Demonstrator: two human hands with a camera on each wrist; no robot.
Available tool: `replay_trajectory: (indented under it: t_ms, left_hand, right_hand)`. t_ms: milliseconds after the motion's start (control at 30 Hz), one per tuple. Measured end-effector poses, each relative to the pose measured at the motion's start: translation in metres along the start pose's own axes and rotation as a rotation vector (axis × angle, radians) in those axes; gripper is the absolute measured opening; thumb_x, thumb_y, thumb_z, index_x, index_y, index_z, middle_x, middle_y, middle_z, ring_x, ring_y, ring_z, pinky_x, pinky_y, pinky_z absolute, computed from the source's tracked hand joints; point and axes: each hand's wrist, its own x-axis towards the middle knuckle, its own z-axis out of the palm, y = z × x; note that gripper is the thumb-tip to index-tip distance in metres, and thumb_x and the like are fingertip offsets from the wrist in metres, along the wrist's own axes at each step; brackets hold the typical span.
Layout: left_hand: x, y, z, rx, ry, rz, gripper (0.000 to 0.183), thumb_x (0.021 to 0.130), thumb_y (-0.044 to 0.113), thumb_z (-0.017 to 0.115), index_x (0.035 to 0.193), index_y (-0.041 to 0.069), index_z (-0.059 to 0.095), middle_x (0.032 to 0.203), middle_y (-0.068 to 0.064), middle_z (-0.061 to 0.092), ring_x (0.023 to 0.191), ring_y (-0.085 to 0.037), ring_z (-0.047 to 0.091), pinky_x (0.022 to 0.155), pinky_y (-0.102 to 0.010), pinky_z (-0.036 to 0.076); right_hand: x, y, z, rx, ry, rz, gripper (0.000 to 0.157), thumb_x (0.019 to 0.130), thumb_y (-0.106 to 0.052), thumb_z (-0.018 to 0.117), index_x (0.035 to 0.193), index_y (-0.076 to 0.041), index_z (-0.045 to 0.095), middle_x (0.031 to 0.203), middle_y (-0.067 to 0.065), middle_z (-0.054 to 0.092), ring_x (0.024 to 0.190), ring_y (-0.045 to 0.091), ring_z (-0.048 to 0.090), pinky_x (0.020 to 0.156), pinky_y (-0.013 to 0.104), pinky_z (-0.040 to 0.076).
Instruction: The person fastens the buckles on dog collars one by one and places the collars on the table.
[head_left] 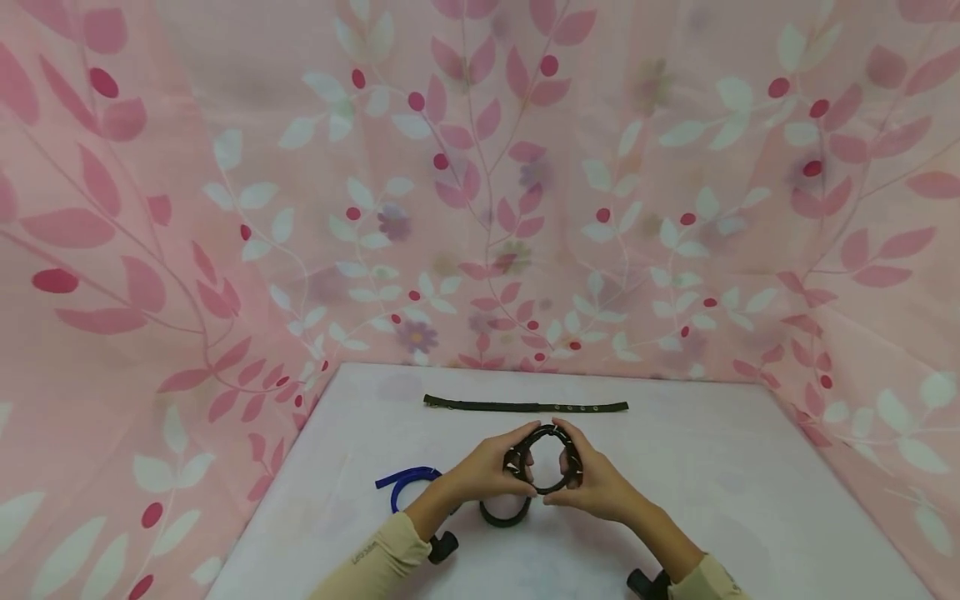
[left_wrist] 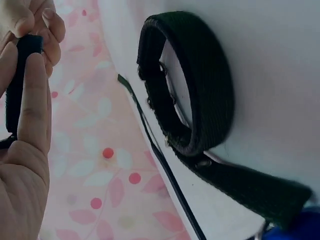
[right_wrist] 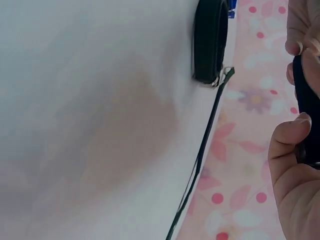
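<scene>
Both hands hold a dark collar (head_left: 550, 490), closed into a ring, above the table. The left hand (head_left: 487, 465) grips its left side, with the thumb low and the fingers higher up. On the opposite side the right hand (head_left: 600, 483) grips it the same way. A second dark green collar (left_wrist: 212, 85), also looped, stands on its edge on the table below the hands, with its loose end trailing away. Left of it lies a blue collar (head_left: 405, 477), partly covered by the left forearm. In both wrist views the held collar shows only at the frame edge.
A long green collar (head_left: 525, 407) with metal eyelets lies stretched out toward the back of the white table (head_left: 690, 450). Pink floral cloth (head_left: 480, 250) hangs behind the table and along both sides. Dark wrist-worn devices (head_left: 442, 547) are on both forearms.
</scene>
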Motion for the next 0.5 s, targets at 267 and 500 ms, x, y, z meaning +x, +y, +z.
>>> replay_trajectory:
  t_ms: [267,500]
  left_hand:
    - [0.020,-0.008,0.017,0.222,-0.141,0.032,0.094,0.075,0.022,0.088,0.151,0.011,0.035,0.089,0.001,0.066,0.073,0.005,0.057,0.070,-0.013,0.051]
    - [0.040,-0.018,0.037,0.361,-0.173,-0.026,0.076,0.070,0.037,0.090,0.136,0.020,0.055,0.100,0.006,0.064,0.081,0.001,0.052,0.070,-0.014,0.047]
  right_hand:
    - [-0.014,0.027,-0.013,-0.090,-0.053,0.000,0.102,0.069,-0.042,0.089,0.150,-0.021,0.031,0.092,0.007,0.058,0.070,0.007,0.054,0.061,0.024,0.052]
    - [-0.022,0.051,-0.022,-0.165,-0.088,0.042,0.100,0.068,-0.046,0.089,0.146,-0.005,0.040,0.129,0.014,0.060,0.108,0.028,0.063,0.082,0.029,0.055]
